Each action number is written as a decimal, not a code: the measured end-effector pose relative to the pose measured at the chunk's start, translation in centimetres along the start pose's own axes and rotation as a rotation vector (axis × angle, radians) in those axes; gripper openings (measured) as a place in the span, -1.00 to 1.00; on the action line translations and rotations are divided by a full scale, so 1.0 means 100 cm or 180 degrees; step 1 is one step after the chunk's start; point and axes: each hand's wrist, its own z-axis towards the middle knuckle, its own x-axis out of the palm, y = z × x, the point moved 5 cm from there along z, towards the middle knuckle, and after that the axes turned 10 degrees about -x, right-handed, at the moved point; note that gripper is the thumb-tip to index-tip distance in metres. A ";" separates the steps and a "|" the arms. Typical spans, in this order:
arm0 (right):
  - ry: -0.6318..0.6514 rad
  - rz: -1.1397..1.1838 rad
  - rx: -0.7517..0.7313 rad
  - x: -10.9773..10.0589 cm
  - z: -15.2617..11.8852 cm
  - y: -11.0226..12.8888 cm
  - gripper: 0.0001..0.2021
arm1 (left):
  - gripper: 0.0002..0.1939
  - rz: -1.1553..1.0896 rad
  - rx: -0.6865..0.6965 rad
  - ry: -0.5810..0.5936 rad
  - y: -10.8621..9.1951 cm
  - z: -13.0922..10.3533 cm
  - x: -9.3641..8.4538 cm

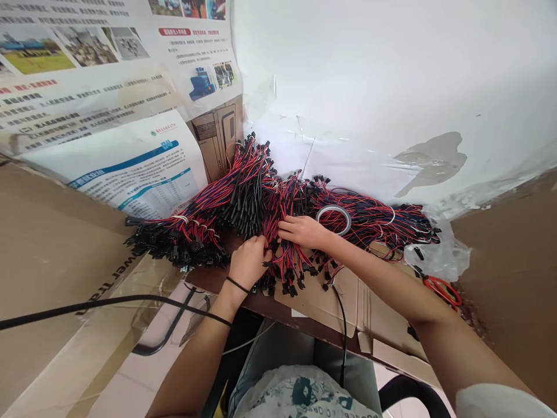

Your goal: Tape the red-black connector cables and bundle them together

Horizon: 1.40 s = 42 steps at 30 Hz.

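Thin red and blue wires with black plug connectors [289,255] hang in a bundle over the table edge in front of me. My right hand [304,231] reaches in from the right, its fingers closed on the upper part of this bundle. Lower and to the left, my left hand [249,264] is curled with its fingertips at the same wires. What exactly lies between those fingertips is mostly hidden. Just behind my left hand is a thick cluster of black sleeved wire ends [243,206].
More tied wire bundles lie left [174,238] and right [383,217]. A roll of tape [333,220] rests on them. At the right are a clear plastic bag [444,252] and an orange-red cable [444,290]. Flattened cardboard [335,307] covers the table front. A black cable [130,299] crosses at left.
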 end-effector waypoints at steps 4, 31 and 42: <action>0.0009 -0.0065 -0.0032 0.000 0.000 0.001 -0.71 | -0.79 0.0424 -0.0062 -0.0218 -0.006 -0.004 -0.002; 0.0014 -0.0200 -0.0107 0.004 -0.001 0.006 -0.74 | -0.79 -0.0438 -0.0260 -0.0039 -0.001 0.015 -0.001; -0.0096 -0.0167 -0.0031 0.006 -0.004 0.005 -0.68 | -0.75 -0.1628 0.0162 0.0242 0.018 0.026 0.001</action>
